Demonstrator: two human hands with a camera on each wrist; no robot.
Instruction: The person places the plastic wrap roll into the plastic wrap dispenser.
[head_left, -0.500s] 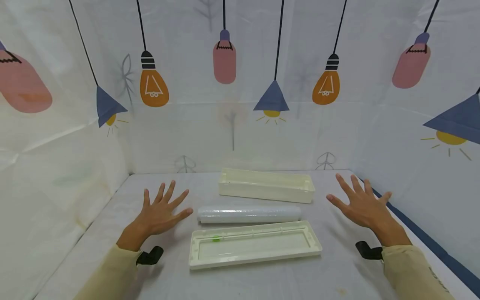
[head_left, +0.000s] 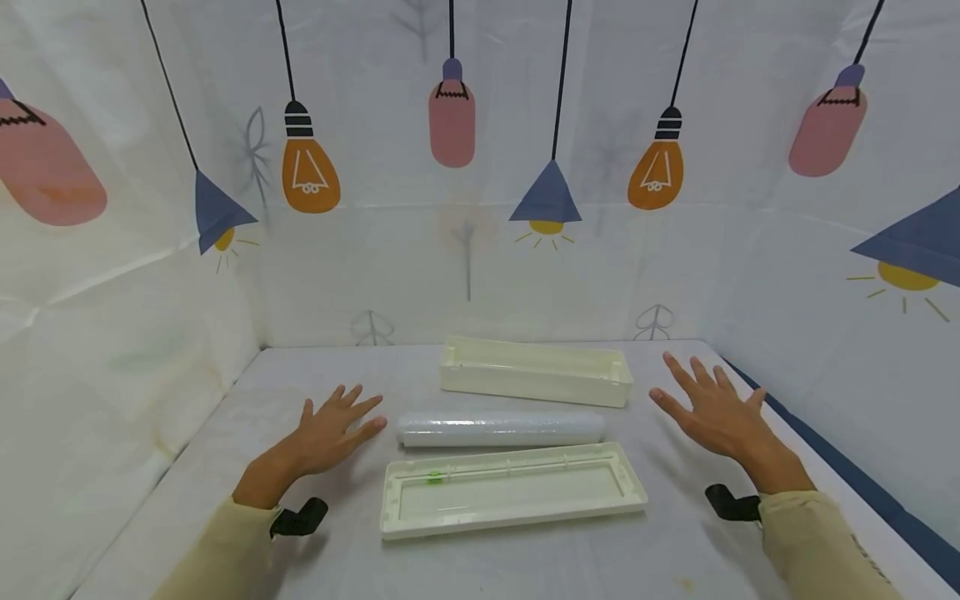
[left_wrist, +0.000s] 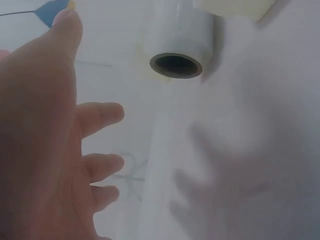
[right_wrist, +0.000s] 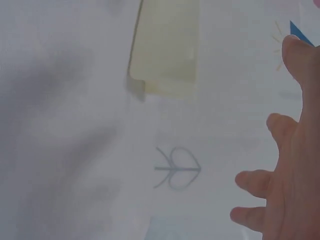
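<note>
A roll of clear plastic wrap (head_left: pixel 501 429) lies sideways in the middle of the table. Its hollow cardboard core (left_wrist: pixel 176 66) faces the left hand in the left wrist view. Behind it stands a long cream box (head_left: pixel 536 385), open at the top. In front lies a shallow cream lid (head_left: pixel 517 493), inner side up, with a small green slider on a rail. The left hand (head_left: pixel 327 435) hovers left of the roll, fingers spread, holding nothing. Over the table's right side the right hand (head_left: pixel 716 414) is held with fingers spread, apart from the box.
White cloth walls printed with lamps and bulbs enclose the white-covered table (head_left: pixel 525 571) at the back and both sides. A dark blue strip (head_left: pixel 847 492) runs along the right edge. Each wrist carries a black camera mount (head_left: pixel 300 517).
The left hand's fingers have tipped lower and drawn closer together. My right hand has shifted slightly left, its fingers a little less spread. The roll, box and lid stay in place on the table.
</note>
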